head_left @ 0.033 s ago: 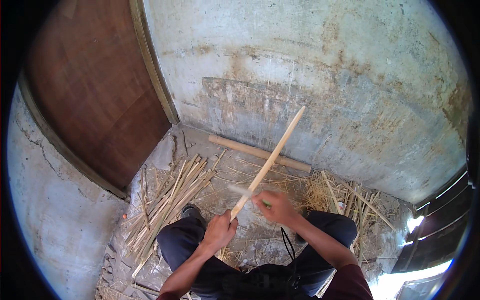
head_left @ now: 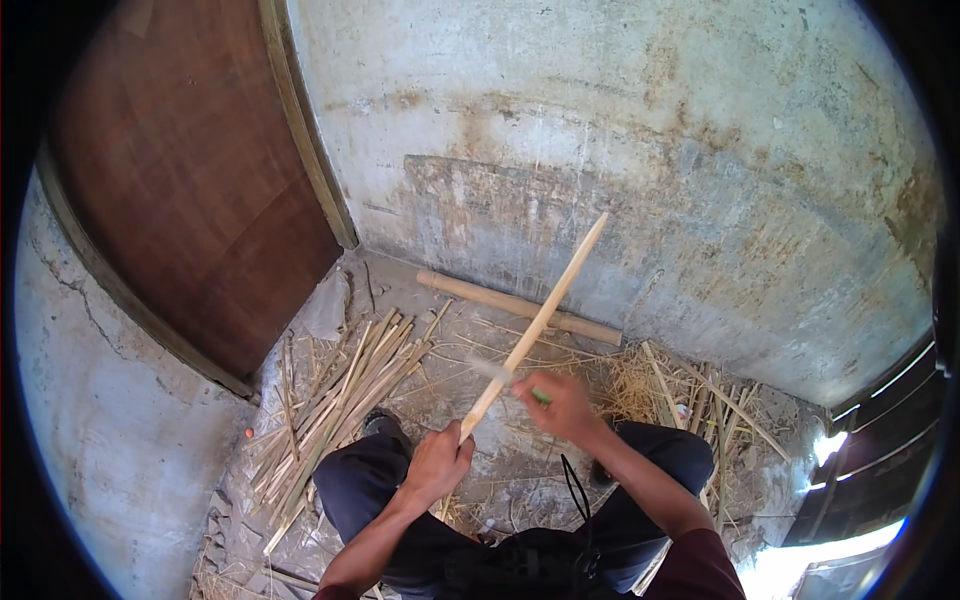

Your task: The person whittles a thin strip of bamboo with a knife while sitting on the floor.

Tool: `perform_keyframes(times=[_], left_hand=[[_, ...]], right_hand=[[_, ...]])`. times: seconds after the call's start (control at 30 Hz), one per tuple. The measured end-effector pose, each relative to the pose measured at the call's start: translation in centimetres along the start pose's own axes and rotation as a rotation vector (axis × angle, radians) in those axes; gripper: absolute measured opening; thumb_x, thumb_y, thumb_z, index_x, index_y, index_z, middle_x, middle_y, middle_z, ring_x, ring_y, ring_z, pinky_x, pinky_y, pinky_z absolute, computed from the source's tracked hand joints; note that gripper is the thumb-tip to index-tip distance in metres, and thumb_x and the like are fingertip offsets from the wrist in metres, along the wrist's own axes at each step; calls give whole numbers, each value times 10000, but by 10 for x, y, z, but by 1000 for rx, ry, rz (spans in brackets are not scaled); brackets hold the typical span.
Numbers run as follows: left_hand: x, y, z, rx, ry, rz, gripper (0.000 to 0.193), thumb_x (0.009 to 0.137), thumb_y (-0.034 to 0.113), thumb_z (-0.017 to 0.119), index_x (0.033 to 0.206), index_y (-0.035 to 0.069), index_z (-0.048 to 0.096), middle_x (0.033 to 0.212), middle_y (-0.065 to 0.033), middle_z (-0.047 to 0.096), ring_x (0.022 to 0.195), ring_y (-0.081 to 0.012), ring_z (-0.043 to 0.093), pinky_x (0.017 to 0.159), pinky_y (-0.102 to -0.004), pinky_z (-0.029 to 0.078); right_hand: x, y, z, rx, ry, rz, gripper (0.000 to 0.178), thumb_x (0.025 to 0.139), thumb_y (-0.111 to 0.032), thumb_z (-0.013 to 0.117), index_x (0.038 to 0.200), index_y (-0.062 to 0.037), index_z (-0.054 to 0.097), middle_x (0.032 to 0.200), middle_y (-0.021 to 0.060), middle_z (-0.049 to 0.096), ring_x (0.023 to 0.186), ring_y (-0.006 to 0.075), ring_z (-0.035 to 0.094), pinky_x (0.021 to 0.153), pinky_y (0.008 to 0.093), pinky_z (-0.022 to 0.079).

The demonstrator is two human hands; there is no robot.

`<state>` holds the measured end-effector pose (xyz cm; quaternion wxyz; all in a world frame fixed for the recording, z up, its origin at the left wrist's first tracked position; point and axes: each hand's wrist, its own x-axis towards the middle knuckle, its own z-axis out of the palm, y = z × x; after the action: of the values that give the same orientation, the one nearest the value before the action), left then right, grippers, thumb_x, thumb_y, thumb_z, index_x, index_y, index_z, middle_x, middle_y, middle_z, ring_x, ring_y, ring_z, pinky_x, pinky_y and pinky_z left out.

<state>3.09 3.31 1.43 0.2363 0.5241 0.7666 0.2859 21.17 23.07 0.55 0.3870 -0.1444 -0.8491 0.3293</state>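
Observation:
My left hand (head_left: 437, 466) is closed round the lower end of a long pale bamboo strip (head_left: 550, 305), which slants up and away to the right and tapers at its far end. My right hand (head_left: 558, 405) grips a knife (head_left: 541, 396) by its green handle, just above my left hand. Motion smears the knife's blade, which crosses the strip; whether it touches the wood I cannot tell.
A heap of split bamboo strips (head_left: 345, 400) lies on the floor at the left. A thick bamboo pole (head_left: 520, 306) rests along the stained wall (head_left: 640, 150). Shavings (head_left: 637, 385) and more strips (head_left: 735, 410) lie at the right. A brown door (head_left: 190, 170) stands at the far left.
My right hand and the knife have shifted slightly up along the bamboo strip and to the right. My left hand and the strip look almost still.

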Motion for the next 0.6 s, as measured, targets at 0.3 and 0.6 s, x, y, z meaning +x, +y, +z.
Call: perform_keyframes(times=[0.3,0.6], left_hand=[[-3,-5,-5,-33,21,-26,238,990,181,638,1009,-55,630,756,-326,669,778,-545,687,768,-617,534],[-22,14,-28,-77,13,1,215,990,180,627,1020,-30,663,776,-311,676,804,-534,691,760,-604,531]], right_hand=[[28,44,-37,-65,110,53,105,1017,-146,746,1030,-43,736,980,132,809,764,286,773,677,406,575],[26,141,-120,-216,488,440,147,1069,-181,693,1015,-50,652,676,13,606,603,90,488,570,314,378]])
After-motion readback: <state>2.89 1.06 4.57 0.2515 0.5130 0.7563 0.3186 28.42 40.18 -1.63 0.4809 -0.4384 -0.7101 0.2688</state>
